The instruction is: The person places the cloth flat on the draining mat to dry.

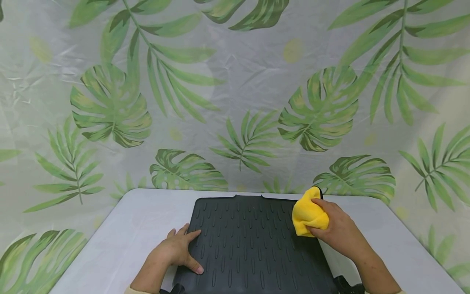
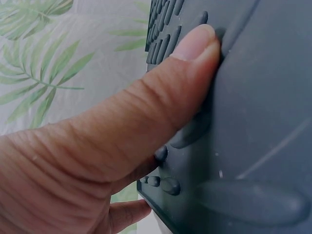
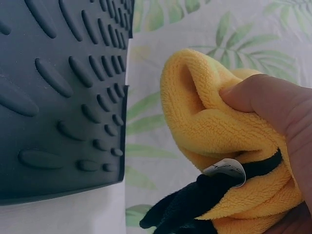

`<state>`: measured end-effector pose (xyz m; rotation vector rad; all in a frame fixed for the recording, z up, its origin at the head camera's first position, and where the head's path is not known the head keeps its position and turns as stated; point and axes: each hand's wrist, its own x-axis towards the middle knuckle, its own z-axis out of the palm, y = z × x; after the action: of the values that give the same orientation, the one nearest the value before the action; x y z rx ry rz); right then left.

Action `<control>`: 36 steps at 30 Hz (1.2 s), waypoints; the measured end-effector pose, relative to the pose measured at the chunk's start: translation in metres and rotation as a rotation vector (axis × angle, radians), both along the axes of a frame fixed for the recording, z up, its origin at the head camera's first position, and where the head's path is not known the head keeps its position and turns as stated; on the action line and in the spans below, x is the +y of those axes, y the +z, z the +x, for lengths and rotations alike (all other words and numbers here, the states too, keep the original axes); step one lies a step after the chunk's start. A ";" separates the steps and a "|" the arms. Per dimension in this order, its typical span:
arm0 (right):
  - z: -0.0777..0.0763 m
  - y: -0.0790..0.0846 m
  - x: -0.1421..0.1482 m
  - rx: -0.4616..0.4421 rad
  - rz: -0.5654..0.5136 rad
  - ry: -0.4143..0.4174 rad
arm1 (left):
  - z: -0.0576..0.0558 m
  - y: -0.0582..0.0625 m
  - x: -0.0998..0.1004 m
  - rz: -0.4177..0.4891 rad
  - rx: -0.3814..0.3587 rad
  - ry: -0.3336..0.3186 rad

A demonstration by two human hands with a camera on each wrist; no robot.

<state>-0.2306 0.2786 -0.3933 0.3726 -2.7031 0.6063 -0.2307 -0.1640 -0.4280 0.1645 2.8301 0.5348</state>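
A black board with rows of raised oblong bumps (image 1: 253, 245) lies in the middle of the white table. At its left edge my left hand (image 1: 180, 249) rests with spread fingers, the thumb pressing on the bumpy top. The left wrist view has that thumb (image 2: 161, 92) large against the dark surface (image 2: 263, 122), with other fingers partly hidden behind it at the edge. My right hand (image 1: 341, 230) grips a folded yellow cloth (image 1: 308, 214) over the board's upper right edge. In the right wrist view the yellow cloth (image 3: 209, 122) is bunched, with black trim and a white label (image 3: 229, 170).
The white table (image 1: 143, 220) extends to both sides of the board. Behind it hangs a pale sheet printed with green leaves (image 1: 242, 143). Dark pieces, probably wrist straps (image 1: 346, 286), show near the bottom beside the board.
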 end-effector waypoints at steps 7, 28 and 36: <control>0.000 0.000 -0.001 0.008 0.008 -0.004 | 0.001 0.000 0.000 0.004 -0.006 0.005; 0.001 0.000 -0.002 0.006 0.010 0.006 | 0.000 -0.001 -0.001 0.016 0.005 0.003; 0.001 0.000 -0.006 -0.019 -0.004 0.016 | 0.000 -0.001 -0.001 0.018 -0.001 0.005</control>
<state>-0.2297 0.2730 -0.3937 0.3896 -2.7192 0.6226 -0.2309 -0.1646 -0.4286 0.1609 2.8258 0.5620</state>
